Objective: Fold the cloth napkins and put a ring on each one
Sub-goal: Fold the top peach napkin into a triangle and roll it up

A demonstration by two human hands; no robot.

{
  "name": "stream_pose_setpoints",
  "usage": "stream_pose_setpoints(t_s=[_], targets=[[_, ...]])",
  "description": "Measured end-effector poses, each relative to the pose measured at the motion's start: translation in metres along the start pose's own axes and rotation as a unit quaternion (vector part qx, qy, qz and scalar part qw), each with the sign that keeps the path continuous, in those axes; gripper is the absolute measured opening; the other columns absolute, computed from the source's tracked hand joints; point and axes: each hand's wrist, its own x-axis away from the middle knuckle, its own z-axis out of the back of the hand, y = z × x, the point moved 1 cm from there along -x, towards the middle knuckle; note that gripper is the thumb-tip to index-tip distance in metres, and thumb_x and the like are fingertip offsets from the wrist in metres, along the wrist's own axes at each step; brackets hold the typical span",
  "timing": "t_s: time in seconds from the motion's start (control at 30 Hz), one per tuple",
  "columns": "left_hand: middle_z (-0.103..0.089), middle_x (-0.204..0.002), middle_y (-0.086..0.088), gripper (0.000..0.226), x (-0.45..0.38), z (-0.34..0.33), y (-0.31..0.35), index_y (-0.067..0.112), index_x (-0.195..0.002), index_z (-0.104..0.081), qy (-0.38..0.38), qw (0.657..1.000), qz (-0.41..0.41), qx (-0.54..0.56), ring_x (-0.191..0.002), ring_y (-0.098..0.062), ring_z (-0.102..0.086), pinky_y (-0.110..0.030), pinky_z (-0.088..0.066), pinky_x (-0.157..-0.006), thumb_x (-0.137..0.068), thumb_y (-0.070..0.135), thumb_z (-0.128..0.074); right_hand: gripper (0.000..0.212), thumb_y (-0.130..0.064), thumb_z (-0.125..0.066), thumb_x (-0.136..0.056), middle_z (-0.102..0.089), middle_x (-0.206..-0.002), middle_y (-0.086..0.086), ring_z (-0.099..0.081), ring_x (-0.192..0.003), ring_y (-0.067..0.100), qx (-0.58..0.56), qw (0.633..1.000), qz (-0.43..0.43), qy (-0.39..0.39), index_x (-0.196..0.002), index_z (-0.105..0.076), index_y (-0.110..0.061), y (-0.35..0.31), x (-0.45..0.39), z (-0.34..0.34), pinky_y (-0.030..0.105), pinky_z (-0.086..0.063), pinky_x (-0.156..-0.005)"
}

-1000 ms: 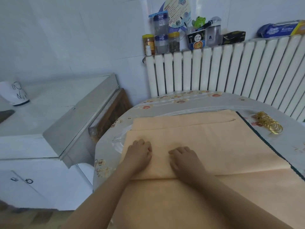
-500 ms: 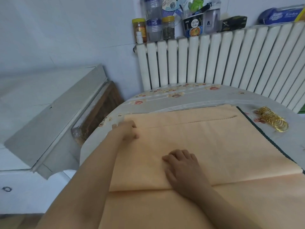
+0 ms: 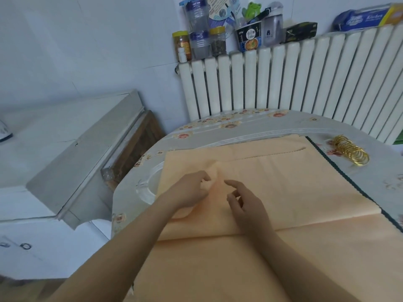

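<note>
1. Head view: peach cloth napkin (image 3: 272, 192) lies folded on the worktop (image 3: 250, 127), which carries a flowered cover, with more peach cloth spread beneath it toward the near edge.
2. Left hand (image 3: 187, 190) pinches a small raised pucker of the napkin near its left end, fingers curled round the fabric.
3. Right hand (image 3: 246, 205) hovers just beside it, fingers loosely bent and holding nothing, forefinger pointing at the pucker.
4. Long axis of the napkin runs left to right across the worktop; one long edge faces the radiator (image 3: 283, 83) at the far edge, the other faces the person.
5. Gold rings (image 3: 351, 152) sit in a loose row near the far right edge, well apart from both hands.
6. To fold well, I judge the hands should lift the left end evenly, keep the long edges lined up, then smooth the crease flat.
</note>
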Motion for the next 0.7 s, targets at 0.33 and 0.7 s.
stream_pose_setpoints(t_s=[0.33,0.7], targets=[[-0.065,-0.098,-0.015,0.040,0.049,-0.042,0.037,0.010,-0.132,-0.042,-0.048,0.852,0.099,0.513,-0.081,-0.023,-0.069,-0.027,-0.058,-0.072,-0.094,0.003,-0.051,0.033,-0.037,-0.042,-0.096,-0.066,-0.073,0.003,-0.060,-0.078,0.023,0.001,0.997,-0.073,0.031,-0.090,-0.068,-0.017,-0.005,0.002,0.009,0.035,-0.047,-0.073],[-0.011,-0.159,-0.004,0.049,0.065,-0.063,-0.004,0.023,-0.149,-0.023,0.068,0.991,0.047,-0.103,-0.146,-0.016,-0.006,-0.035,-0.004,-0.116,-0.101,0.033,-0.029,0.021,-0.016,-0.056,-0.080,-0.050,-0.081,-0.007,-0.049,-0.072,0.011,0.139,0.988,-0.042,-0.051,-0.094,-0.068,-0.027,-0.005,0.001,0.005,0.024,-0.032,-0.066]])
